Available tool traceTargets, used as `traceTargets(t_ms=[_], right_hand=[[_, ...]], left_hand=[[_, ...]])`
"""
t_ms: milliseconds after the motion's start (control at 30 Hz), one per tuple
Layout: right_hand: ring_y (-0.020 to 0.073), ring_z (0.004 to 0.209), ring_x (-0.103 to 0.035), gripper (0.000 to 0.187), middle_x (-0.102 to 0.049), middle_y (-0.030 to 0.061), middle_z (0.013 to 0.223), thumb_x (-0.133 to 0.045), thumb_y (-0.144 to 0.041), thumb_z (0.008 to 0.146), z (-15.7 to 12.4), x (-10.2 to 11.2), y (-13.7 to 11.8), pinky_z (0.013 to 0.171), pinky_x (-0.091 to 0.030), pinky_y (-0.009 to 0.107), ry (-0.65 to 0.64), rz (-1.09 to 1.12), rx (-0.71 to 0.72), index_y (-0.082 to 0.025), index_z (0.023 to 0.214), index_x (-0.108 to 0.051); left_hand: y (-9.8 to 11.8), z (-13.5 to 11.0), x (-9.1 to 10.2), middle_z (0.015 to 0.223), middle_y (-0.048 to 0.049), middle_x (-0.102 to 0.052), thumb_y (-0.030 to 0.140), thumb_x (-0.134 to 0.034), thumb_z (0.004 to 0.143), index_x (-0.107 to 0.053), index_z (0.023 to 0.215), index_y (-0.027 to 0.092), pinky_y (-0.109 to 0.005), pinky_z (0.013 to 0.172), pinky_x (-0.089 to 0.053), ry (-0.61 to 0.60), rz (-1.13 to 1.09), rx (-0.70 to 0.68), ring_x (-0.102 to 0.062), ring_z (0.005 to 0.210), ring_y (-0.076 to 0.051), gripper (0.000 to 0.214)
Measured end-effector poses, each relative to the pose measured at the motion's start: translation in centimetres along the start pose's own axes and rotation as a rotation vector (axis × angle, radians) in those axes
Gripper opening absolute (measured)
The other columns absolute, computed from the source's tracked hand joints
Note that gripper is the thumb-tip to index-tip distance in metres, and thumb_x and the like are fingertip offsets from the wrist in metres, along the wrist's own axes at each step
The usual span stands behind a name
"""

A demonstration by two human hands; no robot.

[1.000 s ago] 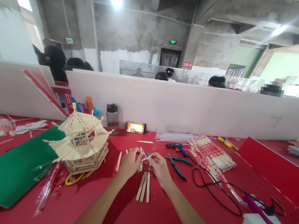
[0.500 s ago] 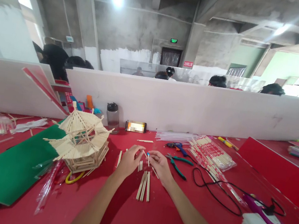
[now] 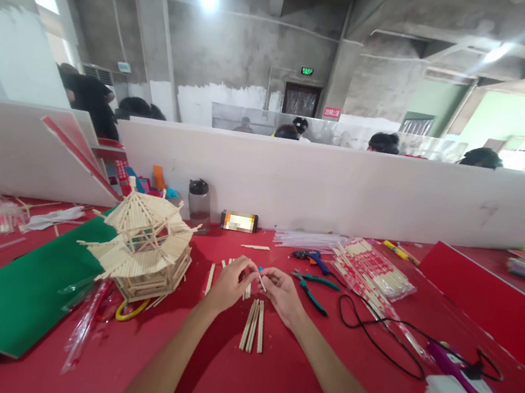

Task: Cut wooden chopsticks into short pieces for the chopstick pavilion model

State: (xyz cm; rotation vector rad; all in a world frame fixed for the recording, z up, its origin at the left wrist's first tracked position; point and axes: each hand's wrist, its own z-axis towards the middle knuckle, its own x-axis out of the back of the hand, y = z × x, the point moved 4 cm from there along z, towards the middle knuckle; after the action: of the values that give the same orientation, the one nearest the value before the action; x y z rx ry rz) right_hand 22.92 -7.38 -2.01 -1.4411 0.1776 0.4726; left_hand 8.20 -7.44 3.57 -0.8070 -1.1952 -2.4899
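My left hand (image 3: 233, 286) and my right hand (image 3: 283, 295) meet over the table, fingertips pinched on a short wooden stick (image 3: 261, 282) between them. A tiny blue thing (image 3: 260, 269) shows at the fingertips; what it is, I cannot make out. Just below my hands, several longer wooden sticks (image 3: 252, 327) lie side by side. Shorter sticks (image 3: 247, 292) lie partly hidden behind my left hand. To the left stands a pagoda-like model (image 3: 147, 244) built of wooden sticks, with a tiered roof.
Green-handled pliers (image 3: 315, 287), a blue glue gun (image 3: 312, 257) with a black cord and bagged sticks (image 3: 374, 270) lie at the right. A green board (image 3: 22, 290) lies left. A bottle (image 3: 198, 205) and a phone (image 3: 238, 221) stand before the white partition (image 3: 346, 184).
My hands have drawn closer together, and the stick between them has turned. The pagoda-like model and the sticks on the table stay put.
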Motion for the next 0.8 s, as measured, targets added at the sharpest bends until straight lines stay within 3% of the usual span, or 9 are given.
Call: traceTargets(t_ms=[233,433,633,800], right_hand=[[0.0116,0.063,-0.061,0.032,-0.069,0.0015,0.074,-0.079,-0.042,0.070,0.4,0.8,0.7,0.063,-0.050,0.024,0.011,-0.096,0.023,-0.017,0.088,-0.070],[0.0115,0.059,-0.059,0.033,-0.068,0.0006,0.068,-0.079,-0.044,0.069,0.1,0.5,-0.2,0.060,-0.047,0.024,-0.048,-0.179,-0.001,-0.016,0.084,-0.071],[0.0129,0.062,-0.062,0.034,-0.070,0.0021,0.071,-0.078,-0.045,0.070,0.1,0.5,0.2,0.058,-0.046,0.023,-0.061,-0.150,-0.023,-0.016,0.086,-0.070],[0.0104,0.060,-0.061,0.034,-0.070,0.0020,0.075,-0.081,-0.043,0.066,-0.3,-0.2,0.1,0.060,-0.049,0.022,0.001,-0.005,-0.085,-0.017,0.085,-0.070]], left_hand=[[-0.5,-0.3,-0.6,0.084,-0.0014,-0.054,0.033,-0.040,0.096,-0.051,0.088,0.020,-0.026,0.070,-0.039,-0.081,0.014,-0.016,-0.050,0.073,-0.015,0.018],[-0.7,-0.6,-1.1,0.083,-0.0003,-0.050,0.031,-0.033,0.098,-0.044,0.090,0.021,-0.026,0.068,-0.039,-0.206,-0.053,-0.027,-0.047,0.072,-0.015,0.017],[-0.6,-0.7,-1.2,0.083,-0.0003,-0.050,0.030,-0.031,0.098,-0.043,0.090,0.022,-0.027,0.070,-0.039,-0.200,0.005,-0.014,-0.048,0.072,-0.015,0.016],[-0.5,-0.7,-1.2,0.083,0.0000,-0.051,0.029,-0.031,0.098,-0.044,0.093,0.022,-0.026,0.067,-0.038,-0.147,0.066,0.017,-0.047,0.069,-0.014,0.016]])
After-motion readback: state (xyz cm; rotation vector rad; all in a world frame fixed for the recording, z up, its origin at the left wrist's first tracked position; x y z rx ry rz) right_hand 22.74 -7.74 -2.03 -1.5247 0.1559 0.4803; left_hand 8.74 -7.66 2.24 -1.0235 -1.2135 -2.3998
